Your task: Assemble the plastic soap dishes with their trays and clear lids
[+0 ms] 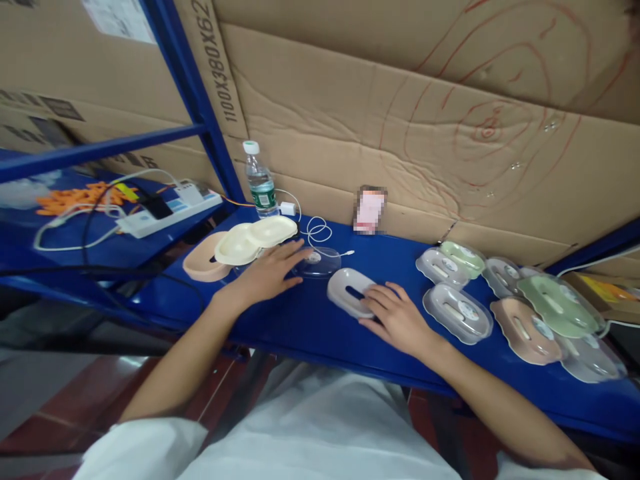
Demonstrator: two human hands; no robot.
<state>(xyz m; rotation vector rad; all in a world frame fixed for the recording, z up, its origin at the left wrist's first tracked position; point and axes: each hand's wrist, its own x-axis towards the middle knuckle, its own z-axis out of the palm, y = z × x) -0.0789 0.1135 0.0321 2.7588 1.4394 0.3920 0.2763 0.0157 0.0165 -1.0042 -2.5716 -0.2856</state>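
Observation:
My left hand [273,270] has its fingers spread over the blue table, between the cream dishes [253,240] and a clear lid [317,262]; its fingertips overlap the lid's left edge. A peach dish [204,259] sits left of the cream ones. My right hand [395,313] rests on the right end of a pale grey oval dish [343,291] with a slot in its middle. The fingers of that hand are apart and lie over the dish's rim, not wrapped round it. The dish lies flat on the table.
Several lidded dishes in grey [457,313], green [557,303] and peach [525,330] stand on the right. Behind are a water bottle [263,190], a white cable [320,230] and a phone [369,210] against cardboard. A power strip [170,215] lies on the left shelf.

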